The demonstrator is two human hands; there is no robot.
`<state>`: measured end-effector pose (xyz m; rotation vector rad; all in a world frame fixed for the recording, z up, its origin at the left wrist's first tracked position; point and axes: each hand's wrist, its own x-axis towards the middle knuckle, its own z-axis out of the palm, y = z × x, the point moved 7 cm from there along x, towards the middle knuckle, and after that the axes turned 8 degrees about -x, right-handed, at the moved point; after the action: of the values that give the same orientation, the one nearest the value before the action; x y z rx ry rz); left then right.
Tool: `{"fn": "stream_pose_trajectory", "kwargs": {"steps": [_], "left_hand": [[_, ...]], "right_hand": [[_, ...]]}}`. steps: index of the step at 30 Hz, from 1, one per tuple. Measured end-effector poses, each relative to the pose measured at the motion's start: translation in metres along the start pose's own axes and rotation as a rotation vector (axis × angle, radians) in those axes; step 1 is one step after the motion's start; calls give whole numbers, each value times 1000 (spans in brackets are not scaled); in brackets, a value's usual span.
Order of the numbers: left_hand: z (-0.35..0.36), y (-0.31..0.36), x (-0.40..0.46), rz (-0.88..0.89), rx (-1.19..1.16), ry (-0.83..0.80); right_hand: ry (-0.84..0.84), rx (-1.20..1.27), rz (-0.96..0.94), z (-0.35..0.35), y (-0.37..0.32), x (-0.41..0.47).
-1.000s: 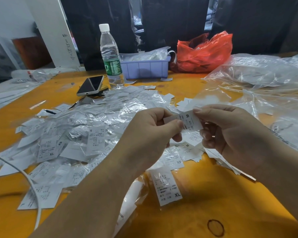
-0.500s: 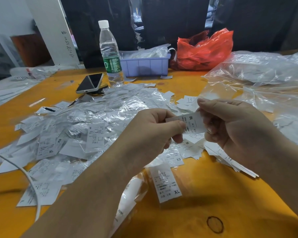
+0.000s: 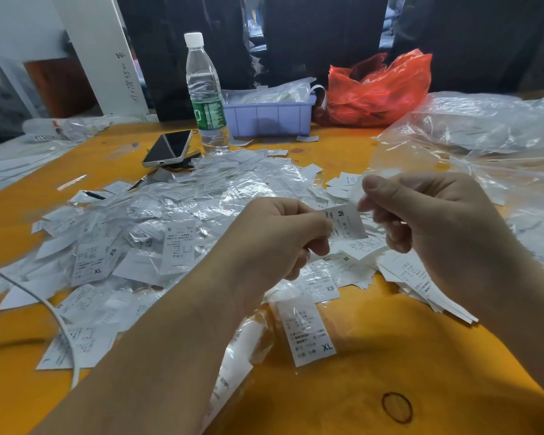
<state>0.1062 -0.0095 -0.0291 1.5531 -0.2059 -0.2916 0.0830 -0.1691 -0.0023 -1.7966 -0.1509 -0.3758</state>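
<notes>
An M label (image 3: pixel 346 222) and a clear sleeve (image 3: pixel 383 164) are held above the table (image 3: pixel 390 356).
The label is pinched at its 9 o'clock edge by the curled fingers of the left hand (image 3: pixel 280 240); the sleeve, at its 3 o'clock, is gripped between thumb and fingers of the right hand (image 3: pixel 427 224). A pile (image 3: pixel 176 221) of labels is spread at 9 o'clock.

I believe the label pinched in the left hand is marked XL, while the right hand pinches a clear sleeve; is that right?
Not quite. The head view shows the label pinched in the left hand is marked M, not XL. The right hand does pinch a clear sleeve.
</notes>
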Motion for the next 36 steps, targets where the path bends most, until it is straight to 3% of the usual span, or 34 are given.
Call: {"fn": "stream_pose_trajectory", "kwargs": {"steps": [4,10,36], "left_hand": [[2,-1,0,-32,-52,-24],[6,2,-1,-30,-116,-69],[5,4,-2,-18,-93,-56]], "right_hand": [[41,-129,-134,-1,-11,-2],[70,-221,-187,-2,-9,-2],[67,-126,7,-6,10,5]]}}
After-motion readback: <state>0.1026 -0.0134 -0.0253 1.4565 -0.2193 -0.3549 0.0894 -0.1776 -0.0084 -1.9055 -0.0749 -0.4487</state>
